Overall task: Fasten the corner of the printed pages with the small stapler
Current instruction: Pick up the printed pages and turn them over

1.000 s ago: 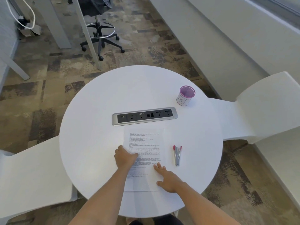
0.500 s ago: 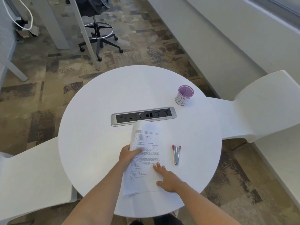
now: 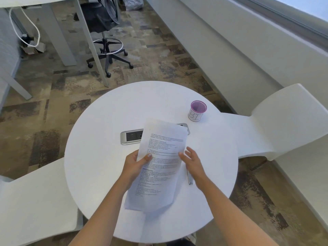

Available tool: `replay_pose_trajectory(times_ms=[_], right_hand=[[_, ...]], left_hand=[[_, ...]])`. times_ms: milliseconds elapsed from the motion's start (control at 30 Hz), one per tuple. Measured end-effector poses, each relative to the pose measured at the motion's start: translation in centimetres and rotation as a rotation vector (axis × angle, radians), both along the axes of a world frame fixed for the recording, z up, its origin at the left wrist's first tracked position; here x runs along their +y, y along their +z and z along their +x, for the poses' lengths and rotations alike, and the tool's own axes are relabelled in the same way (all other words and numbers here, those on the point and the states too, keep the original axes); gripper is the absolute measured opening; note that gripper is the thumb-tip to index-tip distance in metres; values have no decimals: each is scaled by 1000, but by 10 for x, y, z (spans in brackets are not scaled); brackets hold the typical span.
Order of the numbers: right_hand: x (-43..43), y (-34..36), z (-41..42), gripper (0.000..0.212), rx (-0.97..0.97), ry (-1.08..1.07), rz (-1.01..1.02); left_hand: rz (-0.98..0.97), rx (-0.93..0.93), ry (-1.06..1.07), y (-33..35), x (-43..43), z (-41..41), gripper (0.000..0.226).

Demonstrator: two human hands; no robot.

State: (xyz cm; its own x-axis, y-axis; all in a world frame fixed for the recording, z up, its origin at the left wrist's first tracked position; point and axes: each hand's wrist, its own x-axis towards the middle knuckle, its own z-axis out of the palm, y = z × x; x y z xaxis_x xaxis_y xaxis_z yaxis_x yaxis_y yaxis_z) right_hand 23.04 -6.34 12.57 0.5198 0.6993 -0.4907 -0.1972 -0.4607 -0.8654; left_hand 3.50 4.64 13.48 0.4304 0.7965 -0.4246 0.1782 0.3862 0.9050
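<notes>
Left hand [image 3: 135, 165] pinches the pages [image 3: 162, 167], thumb on top, holding them up just this side of the socket bar [image 3: 131, 136] and partly covering it. Right hand [image 3: 193, 162] hovers with its fingers loose and gripping nothing, over the stapler [image 3: 190, 179], which sits nearer me than the bar's right end. Looks like the gathering step. Next I'd grab the stapler and line up a corner.

The stack of white paper pages printed with black text [image 3: 159, 167] is held above the round white worktop [image 3: 97, 148], top leaning right, its left edge pinched by the left hand [image 3: 134, 165]. The small slim silver stapler [image 3: 190, 178] lies flat just to its right, mostly hidden behind the right hand [image 3: 192, 162].
</notes>
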Motion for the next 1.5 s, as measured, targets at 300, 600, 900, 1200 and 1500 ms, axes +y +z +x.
replay_pose_trajectory(times_ms=[300, 600, 900, 1200, 1500], right_hand=[[-1, 73, 10, 22, 41, -152, 233], [-18, 106, 4, 15, -61, -197, 305], [-22, 108, 0, 29, -183, -199, 65], [-25, 149, -18, 62, 275, 36, 93], [-30, 151, -33, 20, 173, 174, 163]], left_hand=[[79, -75, 12, 60, -8, -8, 19], [63, -113, 106, 86, -5, -9, 22], [437, 55, 332, 83, -15, 1, 9], [1468, 258, 337, 65, -27, 2, 51], [1578, 331, 328, 62, -33, 2, 43]])
